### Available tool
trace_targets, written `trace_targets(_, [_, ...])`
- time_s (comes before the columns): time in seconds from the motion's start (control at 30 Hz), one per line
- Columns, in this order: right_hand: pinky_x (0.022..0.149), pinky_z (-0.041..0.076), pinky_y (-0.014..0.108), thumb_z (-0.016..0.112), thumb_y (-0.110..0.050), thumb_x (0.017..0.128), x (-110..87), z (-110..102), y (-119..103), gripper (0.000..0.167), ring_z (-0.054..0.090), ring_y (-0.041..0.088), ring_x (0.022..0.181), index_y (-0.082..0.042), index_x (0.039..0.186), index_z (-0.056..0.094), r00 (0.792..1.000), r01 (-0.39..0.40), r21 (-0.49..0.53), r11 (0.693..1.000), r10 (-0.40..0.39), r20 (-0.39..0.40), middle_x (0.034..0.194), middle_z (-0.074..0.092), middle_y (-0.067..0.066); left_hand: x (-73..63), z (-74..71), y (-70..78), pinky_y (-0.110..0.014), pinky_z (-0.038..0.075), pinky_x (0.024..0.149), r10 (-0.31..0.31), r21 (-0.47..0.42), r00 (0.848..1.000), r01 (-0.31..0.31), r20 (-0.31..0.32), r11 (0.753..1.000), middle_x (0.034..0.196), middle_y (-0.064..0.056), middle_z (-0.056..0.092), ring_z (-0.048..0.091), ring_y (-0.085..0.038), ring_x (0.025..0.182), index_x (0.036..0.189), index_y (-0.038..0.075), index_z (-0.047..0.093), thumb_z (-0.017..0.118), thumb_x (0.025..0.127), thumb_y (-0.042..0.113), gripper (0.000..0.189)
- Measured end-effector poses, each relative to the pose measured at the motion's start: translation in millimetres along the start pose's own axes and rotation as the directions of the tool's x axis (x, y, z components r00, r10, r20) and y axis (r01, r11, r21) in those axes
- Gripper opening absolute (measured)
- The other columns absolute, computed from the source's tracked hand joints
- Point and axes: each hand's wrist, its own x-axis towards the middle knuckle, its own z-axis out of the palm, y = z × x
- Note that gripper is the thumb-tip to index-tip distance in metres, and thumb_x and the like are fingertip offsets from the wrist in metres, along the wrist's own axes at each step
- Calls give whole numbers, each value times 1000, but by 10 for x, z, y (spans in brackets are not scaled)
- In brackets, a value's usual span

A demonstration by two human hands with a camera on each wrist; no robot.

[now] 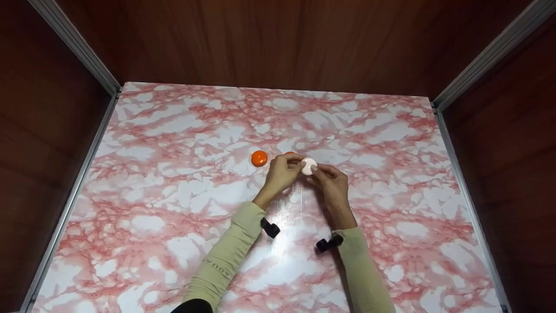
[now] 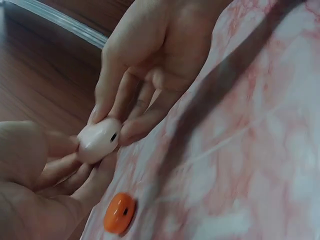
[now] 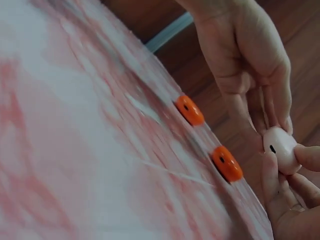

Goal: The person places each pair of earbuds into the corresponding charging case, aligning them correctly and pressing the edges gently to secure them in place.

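Observation:
A small round white disc-like case (image 1: 309,166) with a dark slot in its edge is held up between both hands. My left hand (image 1: 281,174) pinches it from the left with thumb and fingers. From the right, my right hand (image 1: 333,184) grips its other side, thumb on the face. In the right wrist view the white case (image 3: 282,150) shows its slot close to the right fingers. An orange case (image 1: 259,158) of like shape lies left of my left hand. Another orange case (image 1: 290,153) is partly hidden behind the left fingers.
The pink-and-white marbled table (image 1: 165,195) carries both orange cases. Dark wood panels stand around it, a back panel (image 1: 278,43) among them, with metal rails (image 1: 74,48) along the corners. Black wrist cameras (image 1: 270,228) sit at the sleeve cuffs.

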Motion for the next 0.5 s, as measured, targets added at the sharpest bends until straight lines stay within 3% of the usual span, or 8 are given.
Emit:
trace_targets(0.1, [74, 66, 31, 78, -3, 94, 76, -58, -35, 23, 78, 18, 74, 9, 112, 72, 1000, 10, -7, 1000, -10, -21, 89, 79, 6, 27, 184, 22, -31, 63, 93, 16, 4, 999, -16, -43, 1000, 119, -22, 77, 78, -31, 109, 126, -7, 71, 69, 98, 5, 31])
trace_targets(0.27, [73, 66, 31, 76, -3, 95, 198, -128, -63, 23, 78, 16, 72, 12, 112, 71, 998, 21, -46, 999, -24, -52, 83, 80, 6, 48, 409, 14, -25, 62, 93, 41, 67, 998, -38, -40, 997, 127, -24, 74, 76, -27, 114, 139, -12, 61, 66, 97, -1, 44])
trace_targets(0.37, [72, 66, 32, 77, -4, 94, 261, -143, -67, 27, 78, 15, 70, 13, 113, 71, 998, 24, -80, 997, -28, -58, 81, 80, 4, 63, 473, -6, -18, 60, 84, 47, 121, 997, -39, -61, 992, 122, -20, 77, 76, -17, 104, 140, -7, 62, 68, 97, 1, 44])
trace_targets(0.5, [68, 66, 30, 79, -6, 93, 323, -154, -63, 30, 76, 14, 65, 14, 113, 71, 997, 12, -129, 992, -22, -74, 77, 78, 3, 88, 525, -33, -17, 50, 68, 57, 186, 994, -39, -94, 982, 104, -13, 79, 65, -9, 83, 128, 0, 72, 71, 96, 4, 32])
